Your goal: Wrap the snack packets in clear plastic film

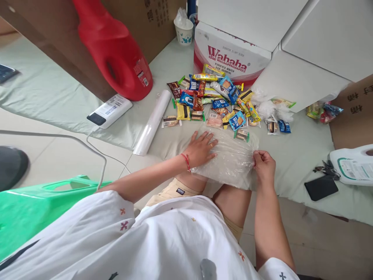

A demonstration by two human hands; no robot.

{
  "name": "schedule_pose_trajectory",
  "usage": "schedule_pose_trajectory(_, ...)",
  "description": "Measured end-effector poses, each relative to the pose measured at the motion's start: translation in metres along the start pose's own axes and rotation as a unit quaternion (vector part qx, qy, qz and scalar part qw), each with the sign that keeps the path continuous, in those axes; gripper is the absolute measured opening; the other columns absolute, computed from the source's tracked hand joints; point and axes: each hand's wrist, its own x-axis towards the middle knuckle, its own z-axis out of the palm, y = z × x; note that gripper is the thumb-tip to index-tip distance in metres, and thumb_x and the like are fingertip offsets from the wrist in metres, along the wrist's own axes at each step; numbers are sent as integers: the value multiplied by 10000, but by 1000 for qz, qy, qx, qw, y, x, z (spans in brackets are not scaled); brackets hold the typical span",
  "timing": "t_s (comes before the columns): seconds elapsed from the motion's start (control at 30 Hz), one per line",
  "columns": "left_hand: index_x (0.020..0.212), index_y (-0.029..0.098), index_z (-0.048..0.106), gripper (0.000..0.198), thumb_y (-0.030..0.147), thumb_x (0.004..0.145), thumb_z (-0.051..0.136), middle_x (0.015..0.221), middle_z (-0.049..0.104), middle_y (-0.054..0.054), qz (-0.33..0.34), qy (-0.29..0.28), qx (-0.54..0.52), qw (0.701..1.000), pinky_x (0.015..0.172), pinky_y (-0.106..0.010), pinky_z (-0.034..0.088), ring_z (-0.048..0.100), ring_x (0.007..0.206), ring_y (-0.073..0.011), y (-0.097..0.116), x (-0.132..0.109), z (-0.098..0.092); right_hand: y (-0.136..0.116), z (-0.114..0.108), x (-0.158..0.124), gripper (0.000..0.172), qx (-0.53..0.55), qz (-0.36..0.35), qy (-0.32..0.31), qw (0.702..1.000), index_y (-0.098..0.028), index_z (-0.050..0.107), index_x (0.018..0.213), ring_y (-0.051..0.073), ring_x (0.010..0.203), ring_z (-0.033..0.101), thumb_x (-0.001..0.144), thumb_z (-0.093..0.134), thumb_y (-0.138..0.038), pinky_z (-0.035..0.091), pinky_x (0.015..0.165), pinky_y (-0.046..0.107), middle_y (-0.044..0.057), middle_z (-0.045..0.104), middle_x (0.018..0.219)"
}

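Note:
A clear plastic bag [227, 163] lies flat over the front edge of the cloth-covered surface, above my knees. My left hand [201, 149] rests on its left part with the fingers spread. At the bag's right edge, my right hand [264, 163] pinches the plastic between thumb and fingers. Just beyond the bag is a heap of small wrapped snacks [215, 97] in yellow, blue, brown and green packets. One green-ended packet [241, 135] sits right at the bag's far edge. A roll of clear plastic [152, 123] lies to the left.
Behind the snacks stands a Wahaha carton [230, 58], with a paper cup [184, 31] beside it. A red jug [116, 58] and white power bank [110, 111] are at left. Crumpled clear bags [269, 107], a black pouch [321, 188] and white bottle [354, 165] are at right.

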Motion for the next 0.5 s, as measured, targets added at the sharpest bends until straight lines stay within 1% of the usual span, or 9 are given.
schedule_pose_trajectory(0.07, 1575, 270, 470, 666, 593, 994, 502, 1701, 326, -172, -8, -24, 4, 1000, 1222, -745, 85, 267, 1576, -422, -3, -5, 9, 5, -11, -1, 432, -73, -33, 36, 996, -179, 646, 941, 140, 588, 529, 788, 662, -583, 448, 583, 290, 16, 653, 760)
schedule_pose_trajectory(0.13, 1612, 309, 409, 726, 655, 979, 489, 1729, 253, -170, -4, -27, 3, 1000, 1206, -776, 47, 216, 1595, -434, -3, -11, 13, 8, -17, -10, 519, -143, -88, 61, 984, -170, 644, 1110, 166, 708, 599, 824, 655, -604, 500, 691, 327, 78, 696, 976)
schedule_pose_trajectory(0.2, 1633, 304, 368, 770, 688, 973, 470, 1737, 213, -177, -5, -24, 0, 1000, 1207, -778, 36, 206, 1601, -431, -2, -15, 13, 12, -17, -25, 679, -197, -136, 31, 970, -191, 576, 1327, 187, 804, 632, 811, 700, -614, 524, 727, 351, 131, 652, 1227)
schedule_pose_trajectory(0.23, 1639, 292, 355, 778, 689, 978, 458, 1736, 209, -179, -9, -23, -1, 1000, 1209, -777, 29, 215, 1601, -423, -3, -16, 12, 15, -17, -32, 726, -221, -152, -6, 963, -211, 546, 1391, 194, 829, 639, 806, 717, -606, 535, 735, 364, 143, 613, 1312)
schedule_pose_trajectory(0.27, 1642, 281, 348, 770, 678, 989, 443, 1735, 213, -176, -17, -22, -1, 1000, 1212, -776, 17, 227, 1600, -411, -5, -16, 11, 20, -18, -37, 714, -243, -162, -45, 955, -227, 549, 1405, 199, 838, 643, 812, 717, -587, 547, 748, 382, 146, 585, 1359)
schedule_pose_trajectory(0.33, 1640, 273, 347, 729, 637, 1013, 423, 1728, 246, -158, -31, -23, 0, 999, 1218, -771, -19, 258, 1595, -384, -13, -17, 8, 30, -25, -41, 560, -283, -170, -89, 940, -220, 632, 1313, 203, 814, 642, 851, 663, -535, 560, 798, 427, 150, 576, 1356)
schedule_pose_trajectory(0.37, 1638, 275, 352, 706, 615, 1022, 420, 1722, 267, -147, -32, -25, 1, 999, 1222, -766, -36, 272, 1592, -372, -19, -17, 7, 33, -30, -37, 480, -300, -169, -84, 935, -204, 676, 1232, 203, 783, 637, 867, 625, -511, 561, 815, 448, 155, 592, 1311)
schedule_pose_trajectory(0.43, 1634, 282, 358, 678, 588, 1031, 420, 1714, 296, -134, -20, -30, 1, 999, 1231, -752, -48, 291, 1587, -358, -29, -19, 6, 31, -40, -19, 399, -326, -173, -40, 928, -180, 721, 1096, 211, 733, 623, 879, 570, -479, 559, 809, 463, 151, 636, 1166)
schedule_pose_trajectory(0.5, 1635, 280, 355, 674, 582, 1035, 416, 1712, 299, -133, -4, -33, 1, 999, 1238, -740, -43, 287, 1590, -352, -36, -21, 6, 12, -39, 8, 360, -345, -210, -26, 915, -185, 737, 1048, 232, 752, 634, 902, 537, -447, 555, 810, 453, 124, 672, 1027)
